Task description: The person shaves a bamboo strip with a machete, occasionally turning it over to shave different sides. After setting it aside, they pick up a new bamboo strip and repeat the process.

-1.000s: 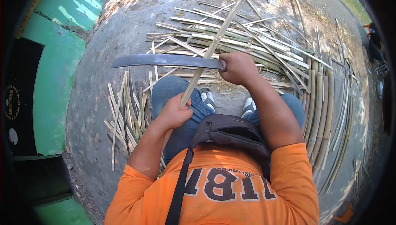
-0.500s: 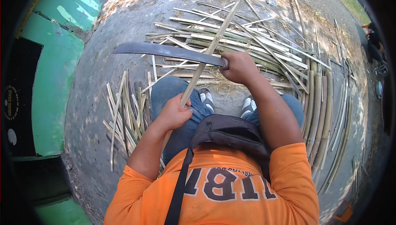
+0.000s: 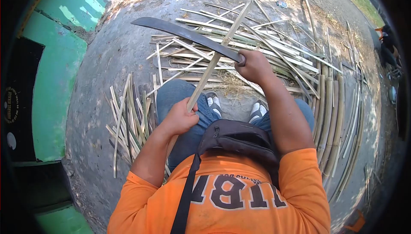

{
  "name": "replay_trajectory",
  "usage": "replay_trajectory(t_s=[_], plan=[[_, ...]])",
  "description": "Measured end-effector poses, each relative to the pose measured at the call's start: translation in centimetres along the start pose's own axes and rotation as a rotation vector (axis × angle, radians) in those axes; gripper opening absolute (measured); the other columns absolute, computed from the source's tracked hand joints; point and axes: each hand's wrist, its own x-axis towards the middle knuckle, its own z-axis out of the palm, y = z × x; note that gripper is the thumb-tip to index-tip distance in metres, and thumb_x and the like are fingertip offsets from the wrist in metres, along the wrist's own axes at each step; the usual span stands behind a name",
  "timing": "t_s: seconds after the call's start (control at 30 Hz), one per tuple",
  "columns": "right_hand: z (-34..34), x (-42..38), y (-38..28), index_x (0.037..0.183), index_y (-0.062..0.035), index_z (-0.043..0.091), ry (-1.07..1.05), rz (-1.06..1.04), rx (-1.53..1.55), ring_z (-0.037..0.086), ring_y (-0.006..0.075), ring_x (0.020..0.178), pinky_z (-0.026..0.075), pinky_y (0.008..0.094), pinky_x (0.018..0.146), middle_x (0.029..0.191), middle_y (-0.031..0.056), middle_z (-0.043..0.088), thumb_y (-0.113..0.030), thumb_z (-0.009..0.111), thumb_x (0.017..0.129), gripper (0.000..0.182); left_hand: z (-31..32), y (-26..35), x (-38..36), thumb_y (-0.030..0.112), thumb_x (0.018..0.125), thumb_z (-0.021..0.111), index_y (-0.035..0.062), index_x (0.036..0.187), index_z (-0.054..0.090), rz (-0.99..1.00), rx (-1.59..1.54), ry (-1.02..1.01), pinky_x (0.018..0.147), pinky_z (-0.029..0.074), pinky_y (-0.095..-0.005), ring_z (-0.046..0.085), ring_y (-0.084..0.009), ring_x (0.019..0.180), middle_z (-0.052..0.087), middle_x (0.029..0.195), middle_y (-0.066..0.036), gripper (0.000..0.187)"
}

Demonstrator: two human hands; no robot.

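My left hand is wrapped round a long pale bamboo strip, which slants up and away to the top of the view. My right hand grips the handle of a machete with a long dark curved blade. The blade points to the upper left and crosses the strip between my two hands. Beyond them a wide heap of split bamboo strips lies on the ground.
More bamboo strips lie at the left. Thick bamboo poles lie lengthwise at the right. A green wall stands at the far left. A person is partly visible at the far right edge.
The machete has tilted, its tip now higher and farther right. My right hand has shifted slightly right, while my left hand and the strip are almost unmoved.
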Motion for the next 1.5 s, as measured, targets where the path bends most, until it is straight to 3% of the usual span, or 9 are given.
replay_trajectory(t_s=[0.2, 0.3, 0.4, 0.57, 0.73, 0.8, 1.03, 1.3, 1.5], plan=[[1.2, -1.0, -3.0, 0.08, -0.0115, 0.065, -0.067, -0.312, -0.181, 0.068, 0.0402, 0.073, 0.053, 0.0526, 0.068, 0.07, 0.0148, 0.066, -0.02, 0.07, 0.075, 0.011, 0.1, -0.1, 0.1, 0.009, 0.082, 0.073, 0.0069, 0.098, 0.057, 0.043, 0.01, 0.009, 0.059, 0.041, -0.0277, 0.048, -0.0071, 0.065, 0.052, 0.073, 0.004, 0.023], [0.0, 0.1, -1.1, 0.083, -0.0141, 0.071, -0.074, -0.127, -0.278, 0.071, 0.0385, 0.079, 0.056, 0.05, 0.071, 0.075, 0.0142, 0.071, -0.024, 0.069, 0.077, 0.012, -0.1, -0.4, -0.3, 0.008, 0.08, 0.071, 0.0068, 0.097, 0.057, 0.032, 0.015, -0.005, 0.06, 0.041, -0.0275, 0.048, -0.0076, 0.065, 0.051, 0.073, 0.004, 0.021], [-1.4, 1.4, 1.2, 0.087, -0.0082, 0.07, -0.046, 0.158, 0.056, 0.069, 0.0436, 0.085, 0.056, 0.0527, 0.079, 0.082, 0.0205, 0.071, -0.025, 0.066, 0.081, 0.018, -0.2, 0.0, 0.1, 0.007, 0.08, 0.069, 0.0066, 0.096, 0.057, 0.01, 0.0, -0.017, 0.06, 0.041, -0.0272, 0.047, -0.0074, 0.066, 0.051, 0.073, 0.004, 0.02], [-0.3, 0.6, 0.5, 0.092, -0.0069, 0.071, -0.017, 0.115, -0.03, 0.068, 0.045, 0.084, 0.055, 0.0553, 0.078, 0.084, 0.0228, 0.071, -0.021, 0.061, 0.086, 0.018, 0.0, 0.3, 0.2, 0.007, 0.08, 0.07, 0.0064, 0.097, 0.056, -0.01, 0.011, 0.001, 0.06, 0.04, -0.0267, 0.047, -0.0064, 0.067, 0.05, 0.074, 0.005, 0.022], [0.4, -0.7, -3.2, 0.086, -0.0122, 0.07, -0.172, -0.183, -0.16, 0.071, 0.0391, 0.078, 0.056, 0.0532, 0.074, 0.078, 0.0149, 0.071, -0.022, 0.066, 0.081, 0.012, -0.4, -0.6, 0.4, 0.008, 0.08, 0.073, 0.0067, 0.098, 0.056, 0.0, -0.082, -0.043, 0.061, 0.041, -0.0271, 0.048, -0.0063, 0.067, 0.05, 0.075, 0.005, 0.025], [0.5, -1.1, -3.8, 0.08, -0.0103, 0.065, -0.193, -0.283, -0.131, 0.067, 0.042, 0.074, 0.053, 0.0536, 0.068, 0.071, 0.0165, 0.066, -0.019, 0.067, 0.078, 0.009, -0.6, -0.8, 0.6, 0.008, 0.08, 0.073, 0.0069, 0.098, 0.056, 0.018, -0.023, -0.034, 0.061, 0.041, -0.0273, 0.047, -0.0065, 0.067, 0.05, 0.075, 0.005, 0.025], [-0.9, 0.7, -0.1, 0.089, -0.0132, 0.074, -0.152, 0.064, -0.114, 0.071, 0.0403, 0.084, 0.057, 0.0517, 0.077, 0.083, 0.0172, 0.073, -0.022, 0.065, 0.079, 0.016, -0.6, 0.0, 0.1, 0.008, 0.079, 0.072, 0.0073, 0.096, 0.056, 0.001, -0.086, -0.039, 0.061, 0.041, -0.0275, 0.047, -0.0071, 0.067, 0.05, 0.075, 0.005, 0.024], [0.1, 0.2, -0.8, 0.089, -0.0121, 0.072, -0.016, -0.043, -0.15, 0.07, 0.0414, 0.081, 0.057, 0.0537, 0.075, 0.082, 0.0182, 0.072, -0.023, 0.062, 0.085, 0.015, -0.4, 0.3, -0.1, 0.006, 0.081, 0.072, 0.0074, 0.096, 0.055, 0.003, -0.094, 0.0, 0.06, 0.04, -0.0277, 0.047, -0.0066, 0.066, 0.05, 0.074, 0.006, 0.023], [0.2, -1.4, -5.0, 0.086, -0.0102, 0.071, -0.153, -0.175, -0.224, 0.071, 0.04, 0.076, 0.057, 0.052, 0.073, 0.074, 0.0169, 0.071, -0.024, 0.066, 0.081, 0.015, -0.4, 0.0, 0.2, 0.008, 0.082, 0.071, 0.0069, 0.097, 0.056, 0.009, -0.096, -0.004, 0.06, 0.041, -0.0282, 0.047, -0.0074, 0.066, 0.051, 0.074, 0.005, 0.022]])
